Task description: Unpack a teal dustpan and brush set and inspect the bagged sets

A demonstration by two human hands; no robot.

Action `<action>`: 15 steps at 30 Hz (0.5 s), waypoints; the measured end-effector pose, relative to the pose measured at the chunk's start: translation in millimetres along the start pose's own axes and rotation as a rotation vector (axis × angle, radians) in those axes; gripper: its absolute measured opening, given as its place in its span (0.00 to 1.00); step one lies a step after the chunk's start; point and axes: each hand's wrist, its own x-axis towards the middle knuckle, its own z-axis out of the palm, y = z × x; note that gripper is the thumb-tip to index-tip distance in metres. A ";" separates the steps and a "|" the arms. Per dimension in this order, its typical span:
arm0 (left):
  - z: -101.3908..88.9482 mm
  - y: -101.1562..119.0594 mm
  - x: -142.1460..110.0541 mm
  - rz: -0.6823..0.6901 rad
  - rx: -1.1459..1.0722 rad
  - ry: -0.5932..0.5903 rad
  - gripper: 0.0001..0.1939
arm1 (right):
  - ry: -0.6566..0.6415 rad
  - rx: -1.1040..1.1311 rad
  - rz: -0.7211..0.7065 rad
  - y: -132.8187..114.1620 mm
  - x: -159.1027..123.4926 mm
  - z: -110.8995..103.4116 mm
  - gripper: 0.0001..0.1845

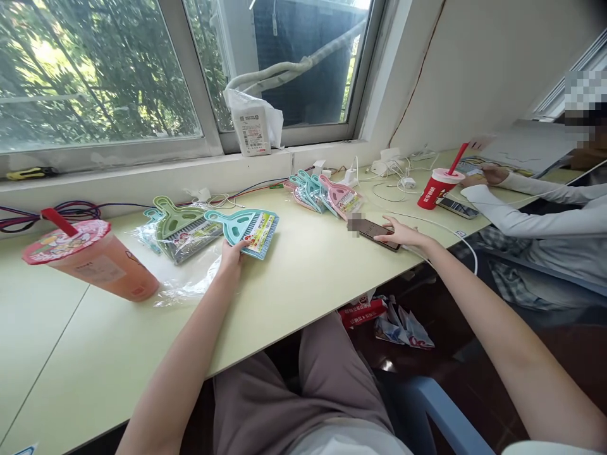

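Note:
My left hand [231,258] is closed on the lower edge of a light-blue mini dustpan and brush set [241,229] with a printed label, tilted above the table. To its left lie a green dustpan set [177,227] and a light-blue one [152,227] in clear plastic wrapping. My right hand [401,234] rests over a dark smartphone [372,231] on the table, its fingers apart and touching the phone. Further back is a group of wrapped dustpan sets, with a pink one [342,197] in front and blue ones [313,189] beside it.
A tall lidded drink cup [102,259] stands at the left, a red cup [434,189] with a straw at the right. White cables [403,180] and chargers run along the wall. At the right sits another person with hands [488,174] on the table. Bags [403,325] lie beneath.

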 end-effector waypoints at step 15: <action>-2.1 6.4 -0.7 -0.017 -0.028 0.029 0.21 | 0.036 0.089 -0.004 -25.8 3.9 12.9 0.52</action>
